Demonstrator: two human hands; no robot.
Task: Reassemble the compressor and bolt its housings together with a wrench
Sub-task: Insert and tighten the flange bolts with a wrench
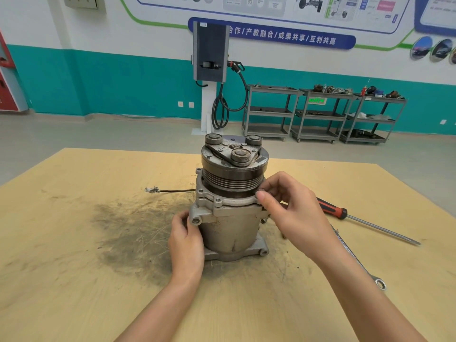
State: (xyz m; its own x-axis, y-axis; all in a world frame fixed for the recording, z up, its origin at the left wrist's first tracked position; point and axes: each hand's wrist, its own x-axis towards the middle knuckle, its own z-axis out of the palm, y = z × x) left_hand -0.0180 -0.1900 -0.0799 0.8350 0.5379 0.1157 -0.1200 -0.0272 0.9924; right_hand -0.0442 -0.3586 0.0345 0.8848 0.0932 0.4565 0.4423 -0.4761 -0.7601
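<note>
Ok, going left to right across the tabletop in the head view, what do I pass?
Wire connector → dark grease stain → left hand → compressor → right hand → red-handled screwdriver.

dull grey compressor [229, 218] with a black ribbed pulley [234, 174], centre frame; pale yellow desk [74, 267] smudged dark grey at left; red-and-black screwdriver [330, 208] and silver wrench [355, 262] at right.

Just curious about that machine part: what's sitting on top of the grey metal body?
A dark grooved pulley topped by a plate with three round knobs. The right hand hides the rim's right side; the inside cannot be seen.
</note>
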